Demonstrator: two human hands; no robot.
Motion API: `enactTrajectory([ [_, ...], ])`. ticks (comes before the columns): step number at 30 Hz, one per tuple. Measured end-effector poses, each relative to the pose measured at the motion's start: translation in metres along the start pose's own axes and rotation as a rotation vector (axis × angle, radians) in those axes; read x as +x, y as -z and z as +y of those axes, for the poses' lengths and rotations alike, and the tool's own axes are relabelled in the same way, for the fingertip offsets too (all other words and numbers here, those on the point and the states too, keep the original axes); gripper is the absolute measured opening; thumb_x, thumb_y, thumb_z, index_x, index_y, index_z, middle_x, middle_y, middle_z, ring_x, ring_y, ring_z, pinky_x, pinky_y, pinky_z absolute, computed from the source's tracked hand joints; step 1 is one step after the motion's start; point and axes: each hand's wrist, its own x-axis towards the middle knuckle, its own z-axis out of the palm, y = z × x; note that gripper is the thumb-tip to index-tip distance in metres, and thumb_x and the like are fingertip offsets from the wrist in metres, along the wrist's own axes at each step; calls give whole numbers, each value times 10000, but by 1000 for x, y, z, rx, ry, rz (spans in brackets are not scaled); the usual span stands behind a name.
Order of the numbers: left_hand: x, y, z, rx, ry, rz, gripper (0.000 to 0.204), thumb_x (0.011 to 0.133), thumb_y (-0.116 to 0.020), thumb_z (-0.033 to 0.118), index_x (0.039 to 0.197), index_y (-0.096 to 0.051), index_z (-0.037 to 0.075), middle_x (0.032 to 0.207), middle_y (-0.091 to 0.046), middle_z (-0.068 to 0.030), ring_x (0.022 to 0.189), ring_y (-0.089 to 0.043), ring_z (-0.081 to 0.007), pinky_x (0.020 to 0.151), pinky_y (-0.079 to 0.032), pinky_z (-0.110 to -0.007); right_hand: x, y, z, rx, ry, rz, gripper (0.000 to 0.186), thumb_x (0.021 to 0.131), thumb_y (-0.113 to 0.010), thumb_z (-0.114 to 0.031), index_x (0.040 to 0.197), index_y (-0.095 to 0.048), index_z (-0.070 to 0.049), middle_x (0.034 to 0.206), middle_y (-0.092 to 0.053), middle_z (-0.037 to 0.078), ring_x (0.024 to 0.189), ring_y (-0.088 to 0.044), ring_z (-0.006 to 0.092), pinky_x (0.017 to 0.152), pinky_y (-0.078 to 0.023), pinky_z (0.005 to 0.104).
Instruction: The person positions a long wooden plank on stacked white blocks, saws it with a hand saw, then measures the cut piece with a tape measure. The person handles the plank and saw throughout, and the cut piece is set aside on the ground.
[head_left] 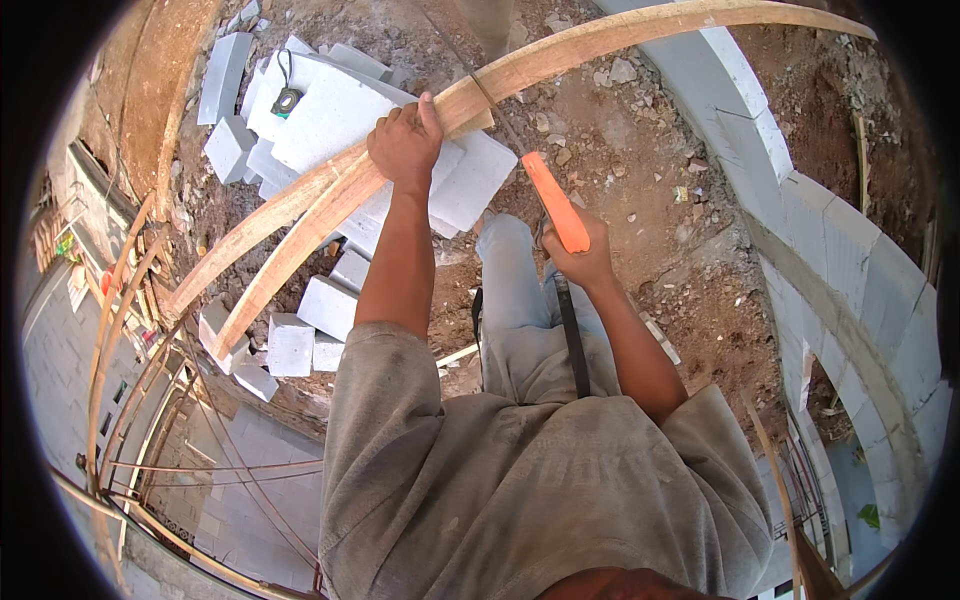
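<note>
My right hand grips the orange handle of a handsaw. Its thin blade runs up and away, crossing a long wooden beam. My left hand is closed over the timber a little to the left of the blade, pressing it above the pile of pale blocks. Another wooden beam lies alongside under or next to my left hand, and the two fan apart toward the lower left. Whether the blade has cut into the wood cannot be made out.
A small tape measure rests on the block pile. Loose blocks lie below it on stony brown soil. A pale block wall curves along the right. Several poles and reddish rods stand at the left.
</note>
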Motion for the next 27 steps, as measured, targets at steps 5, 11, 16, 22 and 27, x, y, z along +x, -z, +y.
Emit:
enactTrajectory([
  [5, 1, 1, 2, -18, 11, 13, 430, 949, -559, 466, 786, -769, 127, 734, -709, -72, 710, -655, -285, 688, -481, -416, -102, 61, -90, -210, -47, -52, 120, 714, -688, -66, 798, -627, -6, 669, -629, 120, 582, -659, 240, 562, -512, 359],
  [11, -6, 7, 1, -1, 3, -17, 449, 952, -551, 482, 794, -771, 123, 700, -697, -95, 687, -657, -298, 668, -496, -437, 10, 8, -49, -110, -214, -35, 141, 736, -686, -133, 787, -648, -7, 668, -647, 143, 579, -653, 266, 568, -506, 364],
  [16, 13, 7, 11, 39, 91, -28, 489, 950, -526, 516, 812, -784, 125, 756, -724, -129, 717, -677, -316, 703, -511, -437, 34, -8, -32, -101, -9, 48, 181, 741, -712, -166, 778, -627, -11, 649, -639, 141, 563, -643, 284, 553, -493, 383],
  [22, -3, 4, 3, -11, 49, 57, 511, 950, -516, 533, 814, -779, 117, 762, -725, -120, 735, -677, -320, 700, -511, -434, -142, 78, -58, -306, 68, -70, 172, 700, -660, -62, 854, -673, 12, 684, -634, 134, 582, -662, 260, 571, -521, 348],
  [27, 8, 3, 8, -52, 35, 45, 528, 947, -516, 550, 784, -769, 117, 731, -712, -133, 729, -679, -322, 688, -514, -434, 23, 1, -11, -59, -62, 19, 146, 751, -667, -120, 752, -598, 9, 643, -605, 124, 532, -535, 172, 522, -442, 350],
])
